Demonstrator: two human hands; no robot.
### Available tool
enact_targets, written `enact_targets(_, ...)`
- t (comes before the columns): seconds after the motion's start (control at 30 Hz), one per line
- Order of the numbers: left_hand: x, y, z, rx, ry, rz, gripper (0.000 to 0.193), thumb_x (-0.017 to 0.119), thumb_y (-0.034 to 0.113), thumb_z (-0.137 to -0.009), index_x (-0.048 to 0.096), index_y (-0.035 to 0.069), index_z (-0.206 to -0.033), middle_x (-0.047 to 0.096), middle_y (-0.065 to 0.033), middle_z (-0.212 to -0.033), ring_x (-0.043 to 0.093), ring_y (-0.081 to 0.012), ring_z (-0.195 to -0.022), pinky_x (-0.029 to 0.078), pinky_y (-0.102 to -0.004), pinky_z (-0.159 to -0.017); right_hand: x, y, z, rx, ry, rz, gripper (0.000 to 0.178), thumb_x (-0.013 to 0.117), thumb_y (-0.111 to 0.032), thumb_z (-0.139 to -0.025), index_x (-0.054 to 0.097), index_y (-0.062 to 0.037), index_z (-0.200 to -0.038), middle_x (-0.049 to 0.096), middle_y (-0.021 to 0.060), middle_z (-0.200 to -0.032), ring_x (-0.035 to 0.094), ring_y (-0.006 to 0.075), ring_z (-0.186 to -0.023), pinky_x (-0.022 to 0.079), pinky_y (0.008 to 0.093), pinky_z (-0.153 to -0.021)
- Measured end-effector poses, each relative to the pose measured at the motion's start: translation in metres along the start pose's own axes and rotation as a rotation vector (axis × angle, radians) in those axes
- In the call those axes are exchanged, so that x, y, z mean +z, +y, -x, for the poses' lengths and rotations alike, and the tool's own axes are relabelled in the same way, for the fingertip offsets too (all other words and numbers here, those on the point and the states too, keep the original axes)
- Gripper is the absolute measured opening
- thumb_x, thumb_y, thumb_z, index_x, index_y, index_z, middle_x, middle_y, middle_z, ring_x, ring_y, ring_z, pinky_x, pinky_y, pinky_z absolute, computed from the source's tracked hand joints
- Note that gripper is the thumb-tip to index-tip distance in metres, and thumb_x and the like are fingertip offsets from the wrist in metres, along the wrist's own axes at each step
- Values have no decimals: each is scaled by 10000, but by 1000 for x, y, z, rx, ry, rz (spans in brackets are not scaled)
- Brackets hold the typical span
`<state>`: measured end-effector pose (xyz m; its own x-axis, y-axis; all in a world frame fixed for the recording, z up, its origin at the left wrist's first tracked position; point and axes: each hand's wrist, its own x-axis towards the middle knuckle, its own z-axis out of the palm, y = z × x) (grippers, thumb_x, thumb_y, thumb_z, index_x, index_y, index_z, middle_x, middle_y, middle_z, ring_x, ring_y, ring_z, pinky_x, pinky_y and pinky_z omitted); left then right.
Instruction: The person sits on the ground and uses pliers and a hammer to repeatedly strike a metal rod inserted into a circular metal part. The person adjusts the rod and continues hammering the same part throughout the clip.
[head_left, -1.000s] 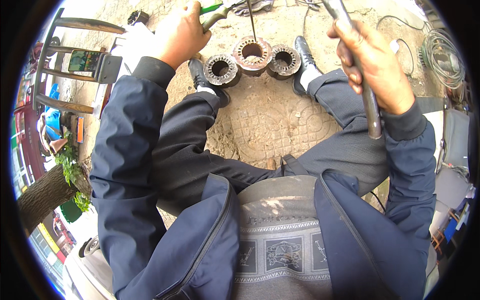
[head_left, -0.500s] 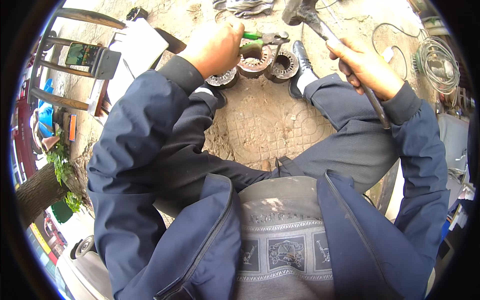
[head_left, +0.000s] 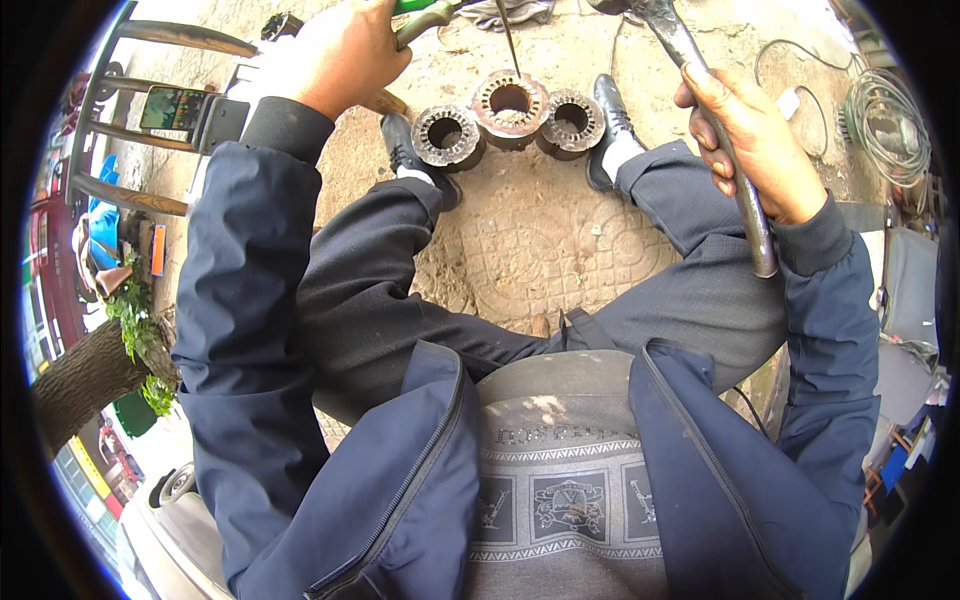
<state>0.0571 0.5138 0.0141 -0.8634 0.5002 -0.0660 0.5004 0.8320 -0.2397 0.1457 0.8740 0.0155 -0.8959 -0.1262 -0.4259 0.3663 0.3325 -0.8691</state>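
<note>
Three rings: three round metal stator cores sit in a row on the ground in the upper centre of the frame, between the person's two black shoes, bores facing up. Left core [head_left: 446, 137], middle core [head_left: 510, 105], right core [head_left: 571, 120]; each touches its neighbour.
Left hand: left hand [head_left: 335, 55], upper left of frame, grip closed around the green handle of a screwdriver [head_left: 425, 15].
Screwdriver axis: handle runs from the fist toward the upper right and leaves the top edge; a thin dark shaft [head_left: 509, 40] comes down from the top edge, near vertical, its tip pointing down at the rim of the middle core. Contact with the rim cannot be told.
Right hand: right hand [head_left: 750, 140], upper right of frame, grip closed around the metal handle of a hammer [head_left: 715, 130].
Hammer axis: long axis slanted, head end at upper left near the top edge, butt end at lower right past the wrist over the right thigh. Head held above the cores, apart from them.
Ground: rough patterned paving [head_left: 540, 240] between the legs.
Surroundings: coiled wire [head_left: 885, 125] at upper right; wooden stool [head_left: 150, 110] at upper left.
</note>
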Motion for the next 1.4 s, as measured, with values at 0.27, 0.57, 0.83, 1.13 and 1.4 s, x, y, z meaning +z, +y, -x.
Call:
enact_targets(0.27,3,-1,-5,-251,-154,109,892,909,601,-612,673,207,-1376,635,-166,-1086,686,-331,-776,554,-480,-686,1,2,-1,-30,-7,9,421,562,-524,-1069,614,-107,-1088,465,-69,-716,413,5,-483,362,184,-393)
enact_targets(0.57,-3,-2,-26,331,-95,-243,1103,936,572,-536,569,187,-1503,601,-182,-1229,668,-334,-977,579,-433,-780,11,-53,3,-175,20,67,397,550,-487,-1085,617,-96,-1098,471,-64,-707,413,6,-470,363,193,-383)
enact_targets(0.83,-28,13,-29,468,-73,-373,1160,931,595,-502,558,168,-1514,603,-186,-1258,672,-335,-982,578,-432,-795,11,-64,-22,-156,-60,388,384,535,-462,-1092,549,-87,-1012,420,-51,-634,379,30,-425,342,208,-365)
enact_targets(1.13,-10,-8,-40,398,-178,-439,1284,898,704,-487,501,113,-1556,613,-193,-1279,680,-351,-978,578,-444,-771,-3,-80,-9,-202,-12,248,389,512,-474,-1098,600,-98,-1048,446,-66,-658,432,7,-462,366,184,-376)
enact_targets(1.4,52,-38,-75,27,23,359,346,548,82,-873,694,-60,-1152,677,-285,-1099,678,-413,-885,550,-476,-754,16,-126,-32,-544,225,340,434,549,-462,-1079,590,-32,-1037,508,-9,-663,491,91,-471,419,246,-419)
